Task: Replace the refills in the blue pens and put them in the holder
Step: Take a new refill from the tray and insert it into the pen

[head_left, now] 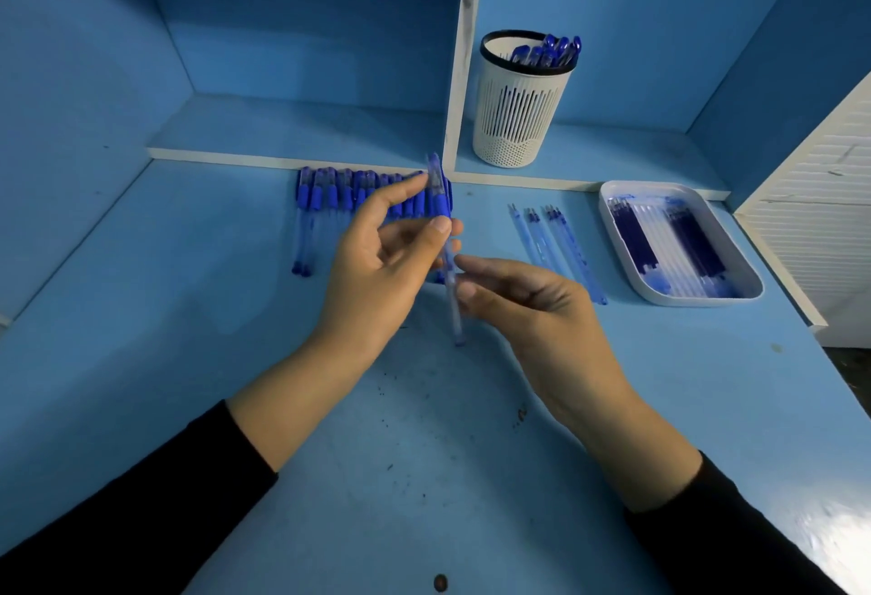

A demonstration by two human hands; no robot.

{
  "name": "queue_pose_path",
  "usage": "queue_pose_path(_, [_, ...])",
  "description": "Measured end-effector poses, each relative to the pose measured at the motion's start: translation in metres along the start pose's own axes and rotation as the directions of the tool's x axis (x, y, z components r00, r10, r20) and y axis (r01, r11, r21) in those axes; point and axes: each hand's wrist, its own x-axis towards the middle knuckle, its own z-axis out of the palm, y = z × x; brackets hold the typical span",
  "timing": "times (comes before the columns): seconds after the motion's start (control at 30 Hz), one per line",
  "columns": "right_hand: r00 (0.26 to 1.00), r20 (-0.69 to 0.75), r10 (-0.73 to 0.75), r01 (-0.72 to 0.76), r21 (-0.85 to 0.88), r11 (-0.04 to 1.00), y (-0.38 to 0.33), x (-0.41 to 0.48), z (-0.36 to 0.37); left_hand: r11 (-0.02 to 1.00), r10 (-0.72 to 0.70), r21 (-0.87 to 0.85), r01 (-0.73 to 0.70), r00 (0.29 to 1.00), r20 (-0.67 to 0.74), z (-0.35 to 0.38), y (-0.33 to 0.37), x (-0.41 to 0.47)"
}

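A blue pen (442, 203) with a clear barrel is held nearly upright above the middle of the desk. My left hand (382, 259) pinches its upper half near the blue cap. My right hand (523, 297) pinches the lower barrel between thumb and fingertips. Behind the hands lies a row of several blue pens (349, 198) against the shelf edge. A white slotted holder (518, 99) with several blue pens in it stands on the low shelf. A white tray (749, 264) holding several refills sits at the right.
Several loose refills (556, 241) lie on the desk between the pen row and the tray. A white shelf divider (462, 75) stands left of the holder. The blue desk (377, 476) has dark specks. A white slatted panel (820, 217) borders the right edge.
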Motion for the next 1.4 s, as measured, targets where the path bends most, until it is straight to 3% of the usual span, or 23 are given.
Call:
queue_pose_path(0.2, [0.983,-0.132,-0.126,0.127,-0.004,0.992,-0.005,0.009,-0.014,0.966,0.092,0.233,-0.114,0.99,0.105,-0.019,0.005,-0.001])
queue_pose_path(0.33, [0.976,-0.083,-0.202,0.191,-0.124,0.974,-0.004,0.007,-0.017,0.934,0.037,0.344,-0.1,0.982,0.186,-0.024,0.0,-0.013])
queue_pose_path(0.67, [0.971,-0.12,-0.207,0.195,-0.107,0.975,0.009,0.008,-0.017,0.883,0.019,0.441,-0.163,0.95,0.313,-0.028,-0.011,-0.022])
queue_pose_path(0.97, [0.968,-0.153,-0.201,0.19,-0.082,0.978,0.016,0.008,-0.019,0.938,0.013,0.322,-0.128,0.941,0.338,-0.028,-0.018,-0.016])
queue_pose_path(1.27, [0.948,-0.185,-0.261,0.265,-0.003,0.964,0.012,0.013,-0.023,0.861,0.029,0.448,-0.242,0.902,0.43,-0.029,-0.02,-0.02])
queue_pose_path(1.4, [0.943,-0.172,-0.285,0.284,-0.027,0.958,0.009,0.015,-0.021,0.868,0.051,0.437,-0.237,0.917,0.396,-0.03,-0.017,-0.021])
